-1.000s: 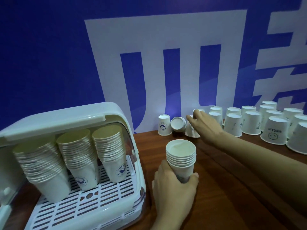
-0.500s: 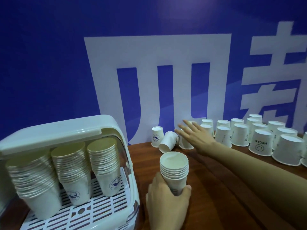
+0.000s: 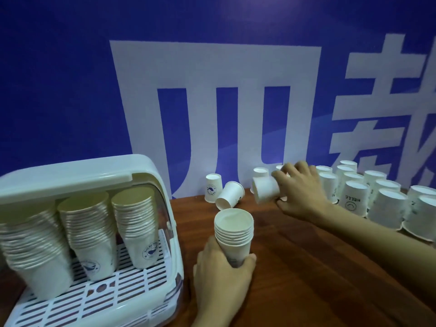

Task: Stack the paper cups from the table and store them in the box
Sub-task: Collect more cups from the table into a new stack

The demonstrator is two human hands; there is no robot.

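1. Head view, step in hand: the right hand (image 3: 300, 192) has its fingers curled round a single paper cup (image 3: 266, 190), lifted clear of the counter (image 3: 306, 267) and tipped on its side, base pointing toward nine o'clock.
2. The left hand (image 3: 223, 277) grips the base of a short stack (image 3: 234, 234) of nested cups that stands mouth up at about six o'clock from the lifted cup.
3. Loose cups: one upright (image 3: 213, 188) and one toppled (image 3: 230, 195) lie at nine o'clock of the right hand; a crowd of upside-down cups (image 3: 387, 206) runs off at three o'clock.
4. The box (image 3: 77, 175) sits at nine o'clock of the stack, lid raised, with three tall stacks (image 3: 87, 234) on its rack.
5. Next move, as I judge it: turn the cup mouth up, bring it over the stack and press it in squarely; the thin wall would crush under a hard squeeze.
6. Against half a second ago: the right hand was then spread flat over the row; now it holds a cup off the counter. Whether the toppled cup shifted is hard to tell, since the camera moved. The left hand's hold is unchanged.
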